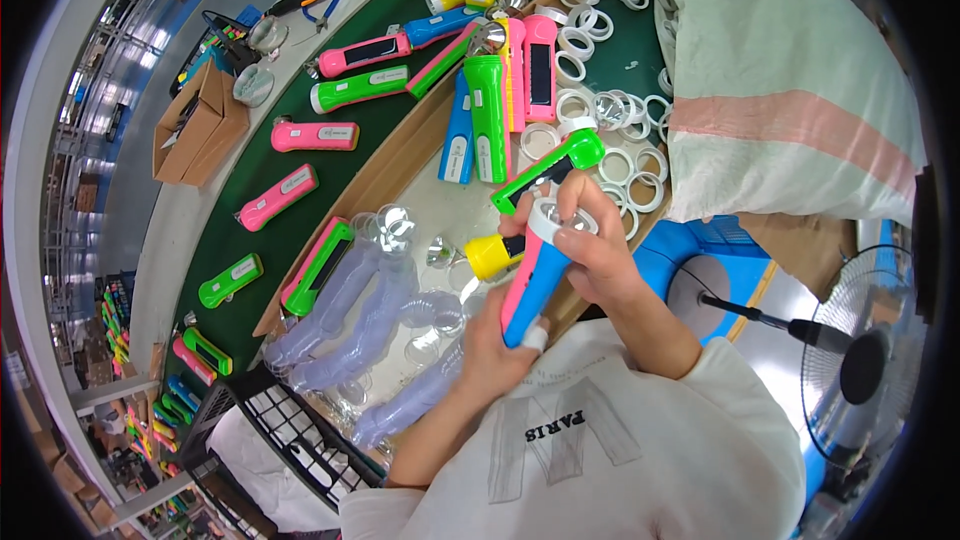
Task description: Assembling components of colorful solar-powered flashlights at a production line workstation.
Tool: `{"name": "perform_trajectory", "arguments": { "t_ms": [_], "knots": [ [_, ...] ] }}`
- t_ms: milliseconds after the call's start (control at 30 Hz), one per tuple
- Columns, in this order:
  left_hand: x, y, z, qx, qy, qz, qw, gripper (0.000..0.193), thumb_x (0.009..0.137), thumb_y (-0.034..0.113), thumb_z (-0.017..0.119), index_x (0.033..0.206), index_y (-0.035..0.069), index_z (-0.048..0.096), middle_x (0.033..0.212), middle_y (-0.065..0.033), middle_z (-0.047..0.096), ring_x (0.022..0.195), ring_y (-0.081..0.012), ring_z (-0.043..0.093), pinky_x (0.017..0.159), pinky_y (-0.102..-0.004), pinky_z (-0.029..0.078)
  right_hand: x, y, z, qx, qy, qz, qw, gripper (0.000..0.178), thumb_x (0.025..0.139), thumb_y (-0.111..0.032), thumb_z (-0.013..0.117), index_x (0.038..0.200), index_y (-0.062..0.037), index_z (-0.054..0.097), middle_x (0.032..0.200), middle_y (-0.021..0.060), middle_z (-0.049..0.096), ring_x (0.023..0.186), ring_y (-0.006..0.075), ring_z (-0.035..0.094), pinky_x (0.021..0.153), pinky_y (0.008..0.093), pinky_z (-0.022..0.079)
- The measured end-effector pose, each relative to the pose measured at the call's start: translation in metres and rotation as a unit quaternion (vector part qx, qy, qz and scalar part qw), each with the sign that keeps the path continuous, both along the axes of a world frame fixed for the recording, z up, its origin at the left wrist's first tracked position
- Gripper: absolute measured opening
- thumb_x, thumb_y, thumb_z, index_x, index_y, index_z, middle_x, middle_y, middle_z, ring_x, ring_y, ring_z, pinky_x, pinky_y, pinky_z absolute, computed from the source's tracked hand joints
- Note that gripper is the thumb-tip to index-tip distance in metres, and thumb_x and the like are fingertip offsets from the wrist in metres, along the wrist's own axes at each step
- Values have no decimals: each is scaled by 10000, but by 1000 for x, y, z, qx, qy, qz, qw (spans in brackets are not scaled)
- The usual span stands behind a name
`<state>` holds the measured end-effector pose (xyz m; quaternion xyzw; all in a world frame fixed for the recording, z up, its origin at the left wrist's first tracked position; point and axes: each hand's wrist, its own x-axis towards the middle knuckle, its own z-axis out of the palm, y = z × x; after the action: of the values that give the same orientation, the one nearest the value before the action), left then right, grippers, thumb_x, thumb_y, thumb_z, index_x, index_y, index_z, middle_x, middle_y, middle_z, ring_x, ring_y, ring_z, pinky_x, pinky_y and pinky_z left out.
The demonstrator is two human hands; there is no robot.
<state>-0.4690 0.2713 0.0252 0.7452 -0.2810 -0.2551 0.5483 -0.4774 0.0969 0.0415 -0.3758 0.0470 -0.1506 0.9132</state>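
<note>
A pink and blue flashlight (541, 282) is tilted in front of my chest, its head pointing up and away. My left hand (492, 348) is wrapped round its lower end. The fingers of my right hand (598, 245) close round the white ring (546, 212) at its head. Just beyond lies a green flashlight (553, 169), partly hidden by my right fingers. A yellow flashlight head (490, 256) sits to the left of the one I hold. Small silver reflector cups (440, 252) and stacks of clear round lenses (375, 325) lie near my left hand.
Many loose white rings (646, 178) spread at the right beside a large woven sack (780, 80). Several colourful flashlights lie on the green belt (235, 230), past a cardboard edge (350, 195). A black crate (290, 430) stands lower left, a standing fan (860, 365) at right.
</note>
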Motion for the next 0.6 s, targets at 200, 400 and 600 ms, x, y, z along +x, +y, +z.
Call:
{"name": "perform_trajectory", "arguments": {
  "t_ms": [200, 400, 600],
  "knots": [
    [12, -8, -16, 42, -80, 58, 994, 498, 773, 101, 707, 1218, 47, 490, 942, -169, 651, 818, -286, 667, 724, -362, 516, 9, -2, 1, -31, 74, -8, 997, 311, 870, -140, 648, 1102, -86, 448, 1046, 128, 603, 1052, 250, 605, 894, 370, 487],
    [89, -9, 2, -16, 162, 141, 977, 510, 795, 151, 731, 1222, 66, 464, 845, -24, 572, 629, -92, 551, 514, -233, 442, 16, -27, -20, -207, 103, -96, 968, 454, 938, -286, 590, 1278, -30, 429, 1218, 109, 536, 1153, 206, 522, 971, 337, 427],
    [263, -81, 8, 4, -7, 173, 985, 472, 927, 208, 574, 1349, 93, 395, 979, -65, 584, 761, -128, 587, 610, -256, 479, -3, -48, -24, -640, 127, -210, 728, 211, 822, -39, 656, 1020, -18, 586, 1079, 178, 593, 952, 337, 594, 807, 384, 494]
  ]
}}
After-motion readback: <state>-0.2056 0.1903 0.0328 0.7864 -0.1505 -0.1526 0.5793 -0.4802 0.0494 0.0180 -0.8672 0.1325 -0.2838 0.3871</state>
